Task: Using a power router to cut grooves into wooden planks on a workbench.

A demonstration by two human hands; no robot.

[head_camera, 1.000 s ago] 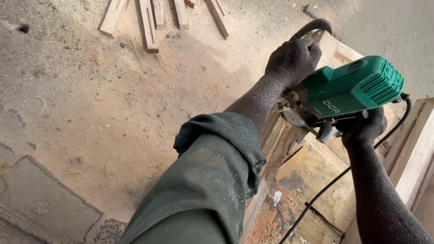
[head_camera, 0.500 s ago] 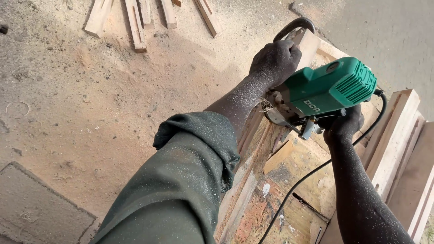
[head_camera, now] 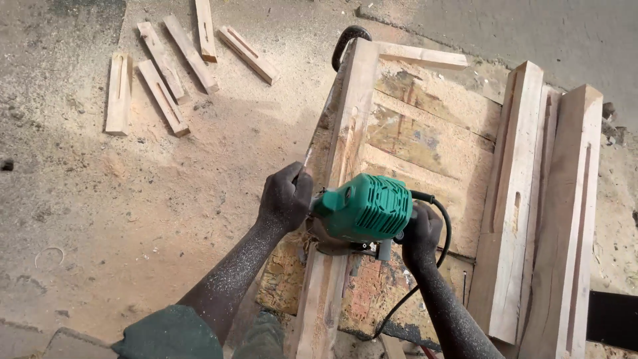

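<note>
A green ribbed-plastic router (head_camera: 364, 211), its body axis lying crosswise between the grips, is clenched by the left hand (head_camera: 286, 198) and right hand (head_camera: 421, 234) atop a long rough-sawn timber rail (head_camera: 345, 153) running lengthwise away over the sawdust-coated bench (head_camera: 432, 139).

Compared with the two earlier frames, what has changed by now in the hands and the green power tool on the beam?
The green power tool has travelled back along the long wooden beam, away from the black clamp at its far end and toward the person. Nothing was let go or newly grasped: the left hand and right hand still grip its two sides.
</note>
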